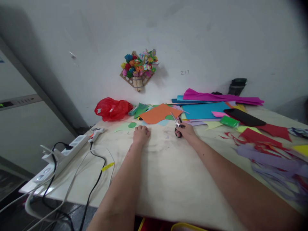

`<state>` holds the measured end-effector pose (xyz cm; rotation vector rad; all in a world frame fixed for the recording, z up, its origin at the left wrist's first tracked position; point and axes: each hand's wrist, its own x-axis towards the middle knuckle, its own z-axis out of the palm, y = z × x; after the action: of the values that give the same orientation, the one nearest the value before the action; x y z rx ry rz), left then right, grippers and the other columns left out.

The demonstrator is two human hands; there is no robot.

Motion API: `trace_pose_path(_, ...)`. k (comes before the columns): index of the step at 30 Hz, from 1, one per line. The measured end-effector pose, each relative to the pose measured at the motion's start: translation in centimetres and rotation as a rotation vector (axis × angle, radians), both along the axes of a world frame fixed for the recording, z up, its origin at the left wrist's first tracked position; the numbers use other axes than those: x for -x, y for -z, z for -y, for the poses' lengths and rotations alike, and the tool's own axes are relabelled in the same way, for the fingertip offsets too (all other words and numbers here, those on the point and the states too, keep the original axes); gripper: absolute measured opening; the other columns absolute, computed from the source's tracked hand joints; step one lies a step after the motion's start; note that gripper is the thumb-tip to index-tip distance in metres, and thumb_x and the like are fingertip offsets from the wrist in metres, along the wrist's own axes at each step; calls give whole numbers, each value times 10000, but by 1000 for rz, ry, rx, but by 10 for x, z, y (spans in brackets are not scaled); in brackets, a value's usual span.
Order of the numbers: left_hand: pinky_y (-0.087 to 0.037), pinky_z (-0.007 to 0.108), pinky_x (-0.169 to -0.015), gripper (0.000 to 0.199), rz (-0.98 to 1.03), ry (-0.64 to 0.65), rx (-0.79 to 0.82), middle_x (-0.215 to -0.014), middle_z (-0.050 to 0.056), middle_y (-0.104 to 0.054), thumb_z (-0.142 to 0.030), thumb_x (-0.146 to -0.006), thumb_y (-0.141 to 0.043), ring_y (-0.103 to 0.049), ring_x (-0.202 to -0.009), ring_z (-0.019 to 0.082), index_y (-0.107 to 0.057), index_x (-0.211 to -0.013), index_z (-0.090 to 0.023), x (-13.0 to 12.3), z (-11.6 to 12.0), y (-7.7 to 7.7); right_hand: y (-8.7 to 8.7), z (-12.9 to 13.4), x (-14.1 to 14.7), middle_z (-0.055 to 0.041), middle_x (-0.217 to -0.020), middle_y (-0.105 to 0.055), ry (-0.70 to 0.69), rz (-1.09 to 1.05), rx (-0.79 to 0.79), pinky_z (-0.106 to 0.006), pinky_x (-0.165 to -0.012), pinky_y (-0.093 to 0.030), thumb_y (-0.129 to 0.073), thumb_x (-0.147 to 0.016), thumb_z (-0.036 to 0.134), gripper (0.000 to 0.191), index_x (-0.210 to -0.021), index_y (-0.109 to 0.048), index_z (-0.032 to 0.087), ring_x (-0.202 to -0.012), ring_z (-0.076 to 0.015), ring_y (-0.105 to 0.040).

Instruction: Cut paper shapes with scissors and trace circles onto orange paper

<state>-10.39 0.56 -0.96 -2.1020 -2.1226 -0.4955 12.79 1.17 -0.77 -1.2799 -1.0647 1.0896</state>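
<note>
reaching forward, my right hand (187,130) clasps metal-bladed scissors (177,124) near the flat orange sheet (155,115); my left hand (141,134) rests on the pale surface (166,179), its grip unclear.

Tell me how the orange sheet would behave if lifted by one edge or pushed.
The orange sheet is probably light, since it looks thin. Lifted by one edge, it would likely sag or bend, being broad with no visible backing. Pushed, it may drag the green piece at its lower right edge, which it seems to overlap.
</note>
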Motion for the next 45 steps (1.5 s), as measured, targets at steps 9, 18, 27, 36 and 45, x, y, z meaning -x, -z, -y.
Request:
trace_pose_path(9, -373, 385, -849, 332, -46, -358, -14, -1111, 127, -533, -319, -814, -371, -442, -1085, 283, -558, -1059, -194, 0, 7, -10, 9, -7, -7, 37, -499, -570, 19, 195, -55, -198, -402, -402, -632, -664, 203, 233, -888, -579, 172, -362, -81, -481)
trace_pose_path(18, -363, 431, -857, 424, -32, -226, 23, -1168, 110, -529, -479, -778, -397, -423, -1095, 298, -574, -1065, -222, -5, 10, -7, -13, 12, -4, -70, -941, -666, 140, 1141, -103, -310, -667, -407, -456, -801, 332, 300, -1045, -607, 243, -857, -235, -604)
trace_pose_path(27, -358, 416, -844, 333, -21, -291, 18, -1107, 115, -571, -271, -778, -386, -451, -1063, 293, -603, -1023, -211, -5, 11, -11, -7, 13, -5, -137, -994, -610, 132, 1410, -147, -379, -807, -316, -347, -865, 383, 377, -1016, -604, 152, -933, -249, -550)
trace_pose_path(36, -118, 544, -1015, 358, -56, -321, -21, -1183, 82, -563, -331, -803, -341, -315, -1231, 318, -644, -968, -237, -1, 9, -13, -3, 11, -10, -183, -1006, -570, 167, 1568, -138, -402, -829, -273, -386, -846, 324, 358, -1003, -611, 95, -952, -278, -509)
trace_pose_path(45, 105, 573, -1000, 615, -112, -182, 76, -1235, 146, -535, -554, -833, -243, -115, -1331, 333, -536, -1187, -145, -6, -17, -11, 1, 9, -11, -180, -1026, -540, 190, 1574, -145, -399, -822, -274, -388, -840, 346, 386, -1013, -616, 87, -947, -280, -497)
